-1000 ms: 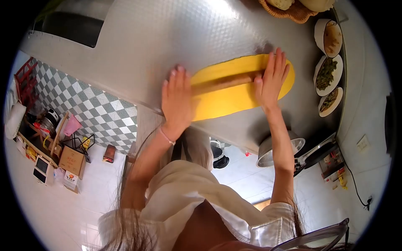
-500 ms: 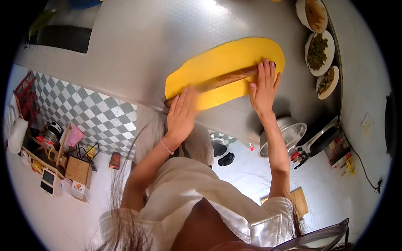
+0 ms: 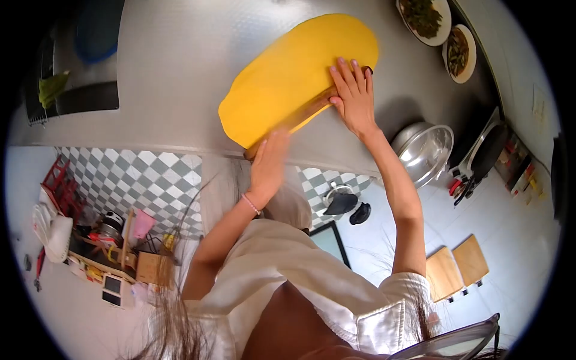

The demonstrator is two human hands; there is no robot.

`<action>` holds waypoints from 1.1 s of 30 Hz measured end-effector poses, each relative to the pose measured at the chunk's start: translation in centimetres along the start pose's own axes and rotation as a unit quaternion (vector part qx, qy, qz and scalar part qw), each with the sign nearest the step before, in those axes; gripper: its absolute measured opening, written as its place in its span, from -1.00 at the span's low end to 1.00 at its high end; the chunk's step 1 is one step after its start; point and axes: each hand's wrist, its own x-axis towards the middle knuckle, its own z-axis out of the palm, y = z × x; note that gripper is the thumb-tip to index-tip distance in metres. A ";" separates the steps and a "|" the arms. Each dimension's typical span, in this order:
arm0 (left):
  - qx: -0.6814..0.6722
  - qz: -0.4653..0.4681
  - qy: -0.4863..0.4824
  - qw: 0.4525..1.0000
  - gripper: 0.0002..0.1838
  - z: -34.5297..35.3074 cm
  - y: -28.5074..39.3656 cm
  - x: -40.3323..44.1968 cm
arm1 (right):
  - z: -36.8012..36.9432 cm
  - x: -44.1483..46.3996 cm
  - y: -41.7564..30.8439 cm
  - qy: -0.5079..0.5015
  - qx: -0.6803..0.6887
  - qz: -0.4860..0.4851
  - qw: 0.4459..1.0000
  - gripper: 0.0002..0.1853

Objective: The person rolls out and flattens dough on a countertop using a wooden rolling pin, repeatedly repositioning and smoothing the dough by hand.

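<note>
A large oval sheet of yellow dough (image 3: 294, 69) lies on the metal counter. Across its near edge runs a brown wooden rolling pin (image 3: 313, 109), slanting up to the right. My left hand (image 3: 269, 162), a little blurred, rests with fingers stretched out over the pin's left end. Over the right end, my right hand (image 3: 355, 99) lies flat with its fingers spread, and the dark tip of the pin shows beside them. The dough is thin and smooth, and part of its near edge is hidden under the pin and hands.
Two white bowls of food (image 3: 425, 21) stand at the counter's back right. A metal basin (image 3: 423, 153) sits to the right of my right forearm, near a black pan (image 3: 489, 147). At the far left is a sink (image 3: 90, 96) with a blue basin (image 3: 96, 36). Wooden stools (image 3: 444, 273) stand on the floor.
The rolling pin has come toward me, from across the dough to its near edge, with both hands on it. My view has also turned and shifted.
</note>
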 end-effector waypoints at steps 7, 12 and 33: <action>-0.035 0.041 0.064 0.996 -0.38 -2.9 -2.5 -0.5 | -0.6 -3.8 1.0 0.013 0.008 -0.010 1.000 -0.61; -0.058 0.023 0.017 0.998 -0.44 -4.1 -2.9 -0.6 | -2.0 -5.1 0.1 0.034 -0.003 -0.017 0.999 -0.65; 0.046 0.425 -0.027 0.904 -0.52 -17.1 -13.6 18.7 | 5.8 -3.8 -18.4 0.272 0.079 0.465 0.839 -0.59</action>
